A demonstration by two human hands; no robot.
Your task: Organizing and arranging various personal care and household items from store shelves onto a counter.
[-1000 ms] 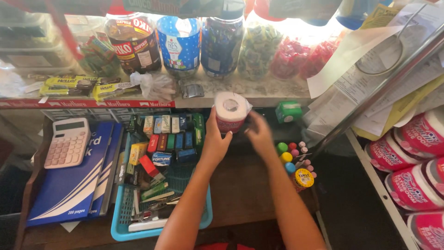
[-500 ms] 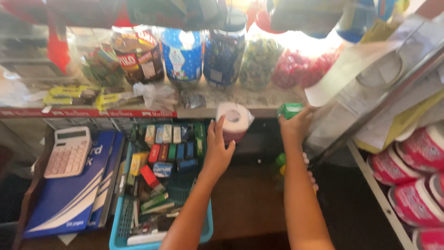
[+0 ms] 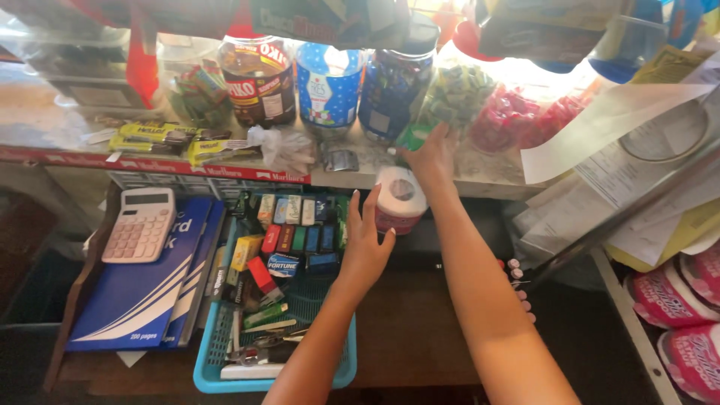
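Toilet paper roll stands upright, its long axis vertical and its hollow core facing up, in the recess just under the front edge of the worktop, right of the blue basket of small packets. Further left lie a pink calculator on a blue notebook. The left hand is open, fingers spread, palm turned toward the roll and just beside its left flank, apart from it or barely grazing it; the roll lies up and to the right of this hand, which is the nearer one. The right hand reaches past the roll onto the worktop, fingers closed around a small green object before the candy jars
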